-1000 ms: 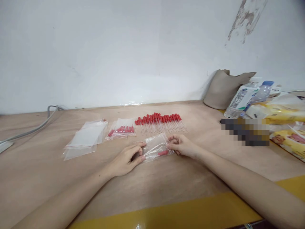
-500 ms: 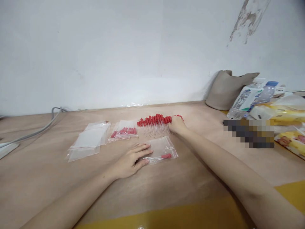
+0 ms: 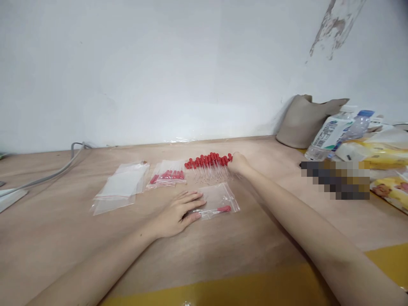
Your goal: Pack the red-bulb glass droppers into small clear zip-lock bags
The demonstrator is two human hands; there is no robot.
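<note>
My left hand [image 3: 180, 214] lies flat with its fingers apart, fingertips on the left edge of a clear zip bag [image 3: 213, 195]. Inside that bag, along its near side, is one dropper with a red bulb [image 3: 224, 208]. Beyond the bag, a row of droppers [image 3: 207, 163] lies with red bulbs away from me and thin clear stems toward me. At the row's right end my right hand [image 3: 239, 164] is closed, fingers bunched against the droppers. What its fingers hold is hidden behind the hand.
Left of the droppers are stacked zip bags with red-bulbed droppers inside [image 3: 172, 174], and farther left flat clear zip bags [image 3: 119, 185]. A grey cable [image 3: 60, 170] runs at far left. At right stand a grey-brown bag [image 3: 299, 121], plastic bottles [image 3: 328, 134] and yellow packages [image 3: 366, 151].
My right hand has shifted slightly right along the row, and the red bulbs that showed beyond it are no longer visible. My left hand stays on the bag. The view has moved slightly.
</note>
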